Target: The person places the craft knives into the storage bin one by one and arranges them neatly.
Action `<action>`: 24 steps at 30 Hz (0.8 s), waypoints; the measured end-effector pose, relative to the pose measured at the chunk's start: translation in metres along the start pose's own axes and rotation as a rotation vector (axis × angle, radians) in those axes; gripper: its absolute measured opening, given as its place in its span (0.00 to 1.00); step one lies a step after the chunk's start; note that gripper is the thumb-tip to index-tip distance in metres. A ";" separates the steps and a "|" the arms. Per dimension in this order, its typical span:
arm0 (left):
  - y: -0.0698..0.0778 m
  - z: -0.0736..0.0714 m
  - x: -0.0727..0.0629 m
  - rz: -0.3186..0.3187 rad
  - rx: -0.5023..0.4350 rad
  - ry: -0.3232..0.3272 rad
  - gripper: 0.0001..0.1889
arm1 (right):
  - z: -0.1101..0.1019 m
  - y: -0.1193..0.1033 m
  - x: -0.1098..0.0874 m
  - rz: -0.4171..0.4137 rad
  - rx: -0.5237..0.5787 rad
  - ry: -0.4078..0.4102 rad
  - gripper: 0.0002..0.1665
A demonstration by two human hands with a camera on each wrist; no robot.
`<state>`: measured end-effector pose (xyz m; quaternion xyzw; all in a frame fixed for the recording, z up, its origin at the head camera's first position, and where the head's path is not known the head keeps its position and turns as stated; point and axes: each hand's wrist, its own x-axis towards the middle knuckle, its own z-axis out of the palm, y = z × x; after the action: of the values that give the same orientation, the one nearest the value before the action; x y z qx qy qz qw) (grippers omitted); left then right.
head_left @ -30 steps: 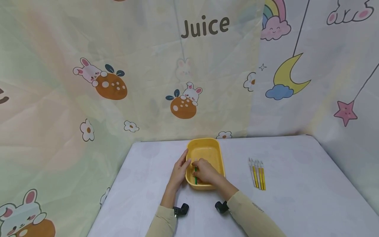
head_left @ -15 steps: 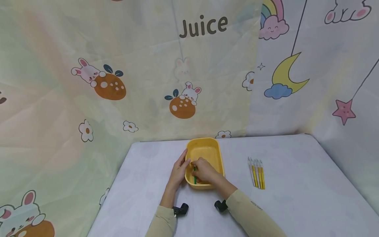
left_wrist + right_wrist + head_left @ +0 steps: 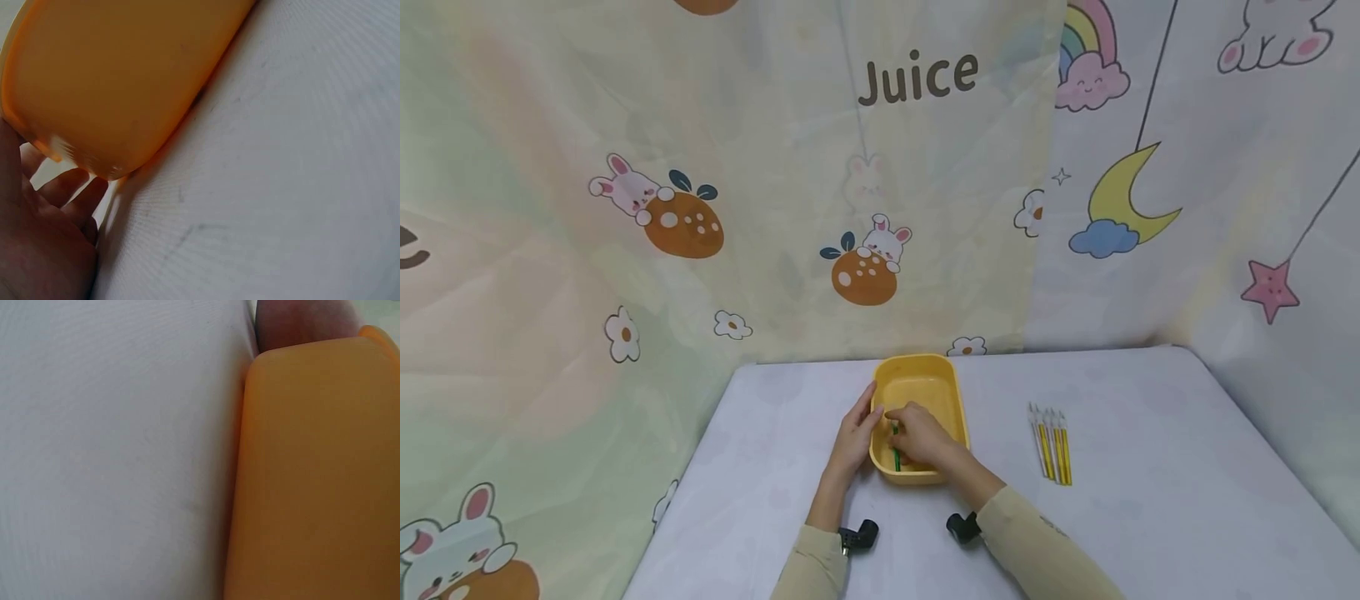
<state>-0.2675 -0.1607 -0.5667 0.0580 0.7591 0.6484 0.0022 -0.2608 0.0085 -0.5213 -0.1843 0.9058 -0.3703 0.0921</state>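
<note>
A yellow plastic tray point(image 3: 928, 390) stands on the white table. My left hand point(image 3: 852, 433) holds its left side, thumb at the rim and fingers along the outer wall. In the left wrist view, the fingertips of the left hand point(image 3: 53, 231) meet the tray's wall point(image 3: 125, 81). Inside the tray, my right hand point(image 3: 921, 435) pinches a thin green pencil point(image 3: 897, 460) near the left wall; its upper end is hidden by the fingers. The right wrist view is mostly filled by the tray's outer wall point(image 3: 319, 475), which hides the right hand's fingers.
To the right of the tray, several silver and yellow pencils point(image 3: 1065, 458) lie side by side, tips pointing away. The white table point(image 3: 1157, 467) ends at the back against a printed cloth wall point(image 3: 775, 208).
Both hands and the tray keep their places, with the right hand still on the green pencil. Only the head view has shifted slightly.
</note>
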 end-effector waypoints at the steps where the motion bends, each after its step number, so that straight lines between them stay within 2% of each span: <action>1: 0.000 0.000 0.000 -0.002 0.000 -0.001 0.28 | -0.001 0.001 -0.001 0.002 0.015 0.002 0.28; 5: -0.001 0.001 0.000 -0.012 0.004 0.003 0.28 | -0.005 0.003 -0.003 -0.004 0.053 0.014 0.28; 11: -0.002 0.000 0.001 -0.011 0.000 -0.002 0.28 | -0.011 0.003 -0.003 -0.030 -0.012 0.052 0.25; 16: -0.003 0.000 0.000 -0.015 0.002 -0.004 0.28 | -0.015 0.003 -0.004 -0.006 -0.017 0.084 0.25; 24: -0.002 0.001 0.001 -0.020 0.020 0.013 0.28 | -0.030 0.001 -0.013 -0.005 0.017 0.179 0.30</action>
<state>-0.2681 -0.1599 -0.5687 0.0461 0.7659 0.6413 0.0032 -0.2587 0.0334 -0.4999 -0.1518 0.9068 -0.3930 0.0114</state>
